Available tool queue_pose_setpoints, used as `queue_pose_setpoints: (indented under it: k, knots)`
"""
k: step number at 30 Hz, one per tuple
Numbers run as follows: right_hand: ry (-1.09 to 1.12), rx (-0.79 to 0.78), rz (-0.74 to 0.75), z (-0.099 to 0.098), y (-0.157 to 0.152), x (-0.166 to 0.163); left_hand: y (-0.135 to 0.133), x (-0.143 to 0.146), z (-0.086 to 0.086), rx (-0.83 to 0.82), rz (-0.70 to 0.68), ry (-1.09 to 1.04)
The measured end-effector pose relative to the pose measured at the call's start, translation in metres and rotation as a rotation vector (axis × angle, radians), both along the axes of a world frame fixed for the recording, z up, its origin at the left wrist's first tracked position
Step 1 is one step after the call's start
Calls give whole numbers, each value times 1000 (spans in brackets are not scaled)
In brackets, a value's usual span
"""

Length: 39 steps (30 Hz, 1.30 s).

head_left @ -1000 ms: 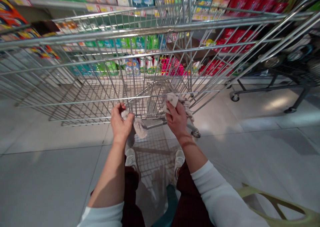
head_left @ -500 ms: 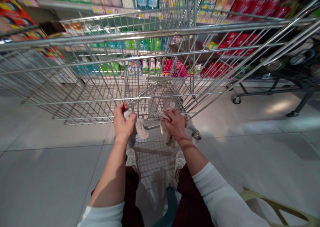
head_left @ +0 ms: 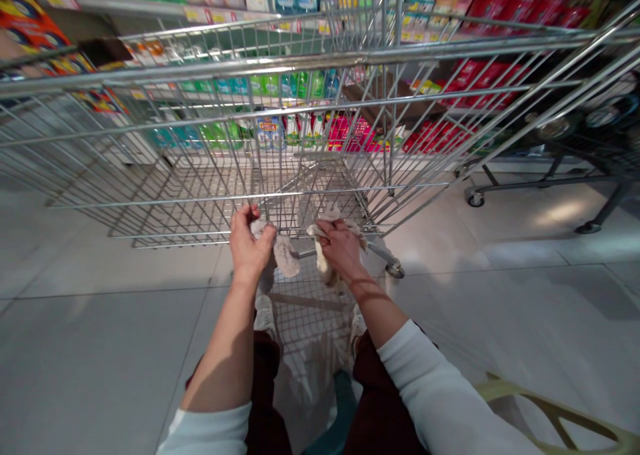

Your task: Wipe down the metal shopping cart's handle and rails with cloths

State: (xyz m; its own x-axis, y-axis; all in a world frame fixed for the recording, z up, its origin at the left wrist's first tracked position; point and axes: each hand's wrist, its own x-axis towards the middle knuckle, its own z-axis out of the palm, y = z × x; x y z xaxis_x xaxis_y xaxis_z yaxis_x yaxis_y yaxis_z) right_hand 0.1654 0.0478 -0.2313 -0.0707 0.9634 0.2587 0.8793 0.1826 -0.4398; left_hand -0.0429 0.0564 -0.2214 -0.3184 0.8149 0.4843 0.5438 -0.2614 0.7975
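Observation:
A metal shopping cart stands side-on before me, its wire basket above a lower wire rack. My left hand is closed around a whitish, fluffy cloth at the basket's lower side edge; one end of it hangs below the thumb. Bent over a second cloth, a pale rag, my right hand presses it to the lower bars a little farther right. Part of that rag droops under the palm. The right fingertips are partly hidden in its folds.
Shelves with bottles and red packs line the far side of the cart. At right is another dark wheeled cart. A yellowish plastic piece is at lower right. My shoes are under the near side.
My right hand has slid slightly left along the lower bars with its rag. My left hand keeps its grip in nearly the same spot.

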Motion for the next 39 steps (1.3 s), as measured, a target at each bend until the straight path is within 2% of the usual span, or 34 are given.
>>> queue_pose_setpoints:
  k: [3,5,7,10,13,15,25,32,39]
  knots:
    - [-16,-55,10,-5,0,-3,-1,1,1,-5,4,1]
    - [64,-56,-3,-4,0,-2,-1,1,2,-8,5,2]
    - [234,-13,10,0,2,1,-2,2,3,-4,3,2]
    - [618,62,70,8,7,8,-2,2,3,0,-3,0]
    - [943,-24,132,17,9,15,0,3,-1,12,4,-7]
    - [1032,-84,159,22,10,17,0,4,-2,32,15,-6]
    - [1056,-102,119,31,6,18,-5,10,-3,74,84,35]
    - [1098,-101,56,30,4,17,-1,15,-9,85,124,40]
    - [1041,-71,45,34,-3,25,-5,21,-16,123,87,-9]
